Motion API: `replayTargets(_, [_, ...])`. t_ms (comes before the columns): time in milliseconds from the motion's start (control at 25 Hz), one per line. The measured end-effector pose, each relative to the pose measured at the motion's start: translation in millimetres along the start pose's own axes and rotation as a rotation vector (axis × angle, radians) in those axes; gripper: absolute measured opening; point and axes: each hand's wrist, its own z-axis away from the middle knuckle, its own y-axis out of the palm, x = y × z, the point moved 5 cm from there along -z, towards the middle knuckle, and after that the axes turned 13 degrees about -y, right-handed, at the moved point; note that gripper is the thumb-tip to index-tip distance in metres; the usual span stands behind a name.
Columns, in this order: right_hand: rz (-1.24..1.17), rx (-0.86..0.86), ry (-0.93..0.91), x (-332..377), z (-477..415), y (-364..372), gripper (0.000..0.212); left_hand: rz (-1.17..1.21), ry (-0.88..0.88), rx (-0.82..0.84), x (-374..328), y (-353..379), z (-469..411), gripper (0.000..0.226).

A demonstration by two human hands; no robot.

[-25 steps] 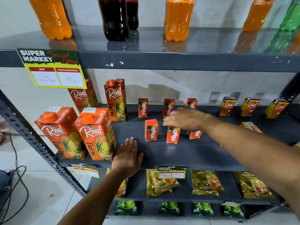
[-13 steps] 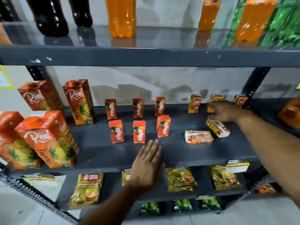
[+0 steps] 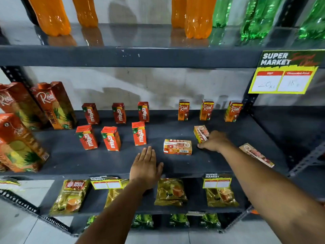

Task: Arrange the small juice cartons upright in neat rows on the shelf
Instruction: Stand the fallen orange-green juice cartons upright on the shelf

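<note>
The right hand (image 3: 213, 141) is closing its fingers on a small Real carton (image 3: 200, 133) lying tilted mid-shelf (image 3: 70, 159); the left hand (image 3: 146, 166) is resting flat and open near the front edge. Another carton (image 3: 177, 147) is lying on its side between the hands, a third (image 3: 256, 154) flat beside the right forearm. Upright Maaza cartons (image 3: 139, 133) are standing in two rows to the left.

Shelf (image 3: 175, 164): dark grey painted metal, matt, slightly scuffed; front edge chipped. Upright post (image 3: 306, 162): perforated metal. Small juice cartons (image 3: 177, 147): printed coated card, slight sheen. Soda bottles (image 3: 198, 16): clear glossy plastic. Snack pouches (image 3: 171, 192): shiny crinkled foil-like plastic. Price sign (image 3: 284, 73): glossy printed paper. Back wall (image 3: 158, 85): stained, rough, matt.
</note>
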Motion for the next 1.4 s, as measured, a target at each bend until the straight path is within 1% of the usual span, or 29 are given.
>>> replayTargets(40, [0.001, -0.023, -0.002, -3, 0, 0, 0.055, 0.005, -0.003, 0.003, 0, -1, 0, 0.073])
replayTargets(80, [-0.014, -0.05, 0.004, -6, -1, -3, 0.049, 0.007, -0.002, 0.005, 0, -1, 1, 0.074])
replayTargets(160, [-0.022, -0.105, 0.003, -12, -6, -17, 0.044, 0.003, 0.002, 0.0, 1, -1, 0, 0.075])
replayTargets(200, [0.01, -0.125, -0.032, -12, -8, -26, 0.043, -0.002, 0.003, -0.004, 1, 0, -1, 0.074])
replayTargets(280, [0.096, -0.126, -0.169, -5, -14, -45, 0.043, -0.003, 0.005, -0.022, 1, 0, 0, 0.074])
replayTargets(360, [0.187, -0.099, -0.376, 7, -18, -61, 0.033, 0.003, 0.01, -0.026, 1, -1, 0, 0.074])
replayTargets(440, [0.346, -0.044, -0.592, 19, -19, -70, 0.024, 0.004, 0.015, -0.025, 1, -1, 0, 0.074])
replayTargets(480, [0.455, -0.008, -0.678, 24, -18, -71, 0.029, 0.007, 0.018, -0.023, 1, -1, 0, 0.074])
replayTargets(560, [0.689, 0.05, -0.814, 33, -17, -70, 0.049, 0.011, 0.019, -0.019, 1, -1, 0, 0.074])
replayTargets(600, [0.794, 0.054, -0.873, 38, -16, -69, 0.053, 0.013, 0.019, -0.019, 2, -1, 0, 0.074])
replayTargets(680, [0.942, 0.057, -0.974, 48, -14, -65, 0.048, 0.018, 0.021, -0.015, 2, -1, 0, 0.075])
replayTargets(800, [1.043, 0.056, -1.03, 52, -10, -63, 0.041, 0.026, 0.023, -0.015, 3, 0, 1, 0.075])
replayTargets(920, [0.987, 0.042, -1.002, 45, -11, -68, 0.043, 0.024, 0.022, -0.018, 2, 0, 1, 0.075])
replayTargets(1000, [0.891, 0.061, -0.942, 42, -13, -70, 0.052, 0.019, 0.022, -0.014, 2, 1, 0, 0.075])
replayTargets(1160, [0.602, 0.159, -0.61, 39, -21, -73, 0.062, 0.021, 0.023, -0.009, 3, 2, 1, 0.075])
replayTargets(1280, [0.563, 0.094, -0.398, 39, -21, -76, 0.047, 0.021, 0.028, -0.015, 2, 1, 0, 0.074])
replayTargets(1400, [0.529, -0.007, -0.274, 40, -20, -73, 0.049, 0.018, 0.029, -0.02, 3, 2, 0, 0.075])
